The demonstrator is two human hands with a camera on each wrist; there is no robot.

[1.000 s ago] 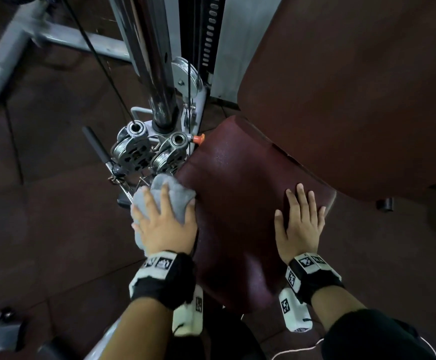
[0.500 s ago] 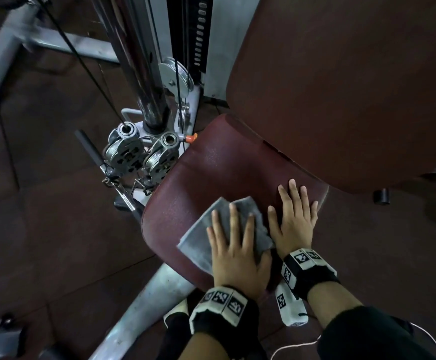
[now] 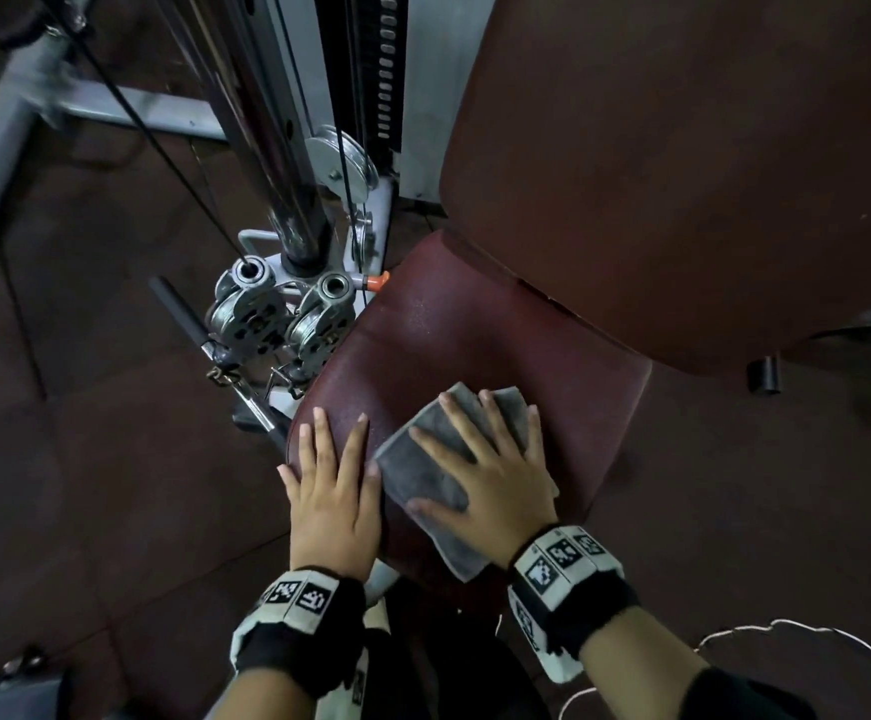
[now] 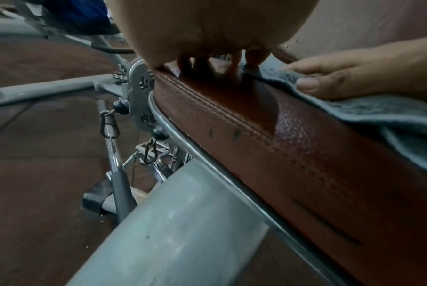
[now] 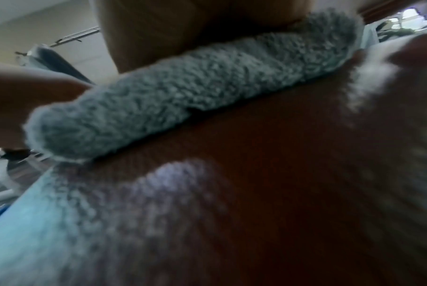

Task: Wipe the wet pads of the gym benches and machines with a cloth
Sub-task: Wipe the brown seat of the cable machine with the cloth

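Observation:
A maroon seat pad sits below the large maroon back pad. A folded grey cloth lies on the seat's near half. My right hand presses flat on the cloth with its fingers spread. My left hand rests flat on the bare pad at its left edge, just beside the cloth, holding nothing. In the left wrist view the seat pad's stitched side shows, with the cloth draped over its top edge. The right wrist view is blurred: the cloth lies on the pad.
Steel pulleys and a chrome column stand close to the seat's left edge. A bar handle hangs there on clips. A grey frame tube runs under the seat. A white cord lies on the dark rubber floor at right.
The cloth travelled from the seat's left edge to its middle under my left hand. It now lies under my right hand, and my left hand rests on the bare pad.

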